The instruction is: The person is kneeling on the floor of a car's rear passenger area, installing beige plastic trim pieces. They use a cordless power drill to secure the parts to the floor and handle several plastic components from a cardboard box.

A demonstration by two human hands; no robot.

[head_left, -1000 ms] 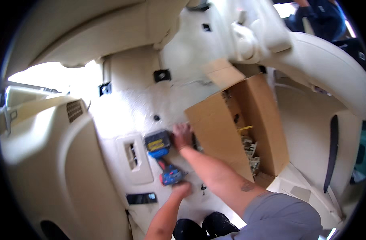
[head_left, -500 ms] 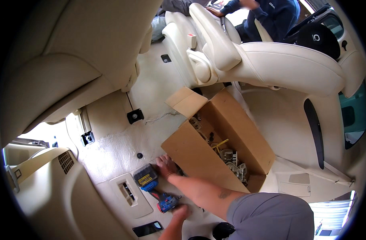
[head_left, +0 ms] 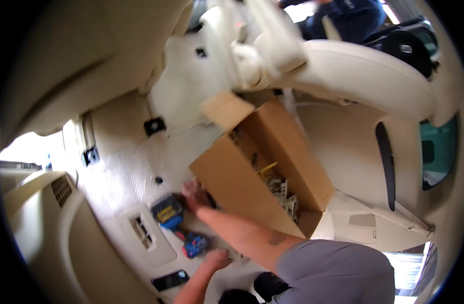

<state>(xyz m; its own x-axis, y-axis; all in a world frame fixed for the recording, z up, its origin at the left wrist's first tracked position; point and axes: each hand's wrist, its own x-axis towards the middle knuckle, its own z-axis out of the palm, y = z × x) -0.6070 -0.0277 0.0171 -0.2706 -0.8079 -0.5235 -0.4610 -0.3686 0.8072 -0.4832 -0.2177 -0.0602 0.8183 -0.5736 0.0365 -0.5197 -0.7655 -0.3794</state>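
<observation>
My left hand point(head_left: 218, 258) is low over the floor, just right of the nose of a blue cordless driver point(head_left: 194, 245). Its fingers are curled in, and a tiny item may be at their tips, too blurred to name. Beyond the driver's battery, my right hand point(head_left: 193, 195) reaches down to the floor beside an open cardboard box point(head_left: 237, 185). Blur hides what its fingers do. A dark item partly shows between that hand and the box. Inside the box lie a yellow strip point(head_left: 267, 168) and several metal-looking parts point(head_left: 288, 202).
A phone point(head_left: 170, 280) lies on the floor near my left forearm. Left of the driver is a recessed floor panel point(head_left: 147, 234). Black floor fittings point(head_left: 154, 126) stick up farther off. Beige seats point(head_left: 364, 71) surround the space, and another person point(head_left: 343, 20) is at the far right.
The whole view has shifted, so everything sits farther left and slightly higher. My left hand has drawn a little away from the driver's nose. My right hand stays beside the box.
</observation>
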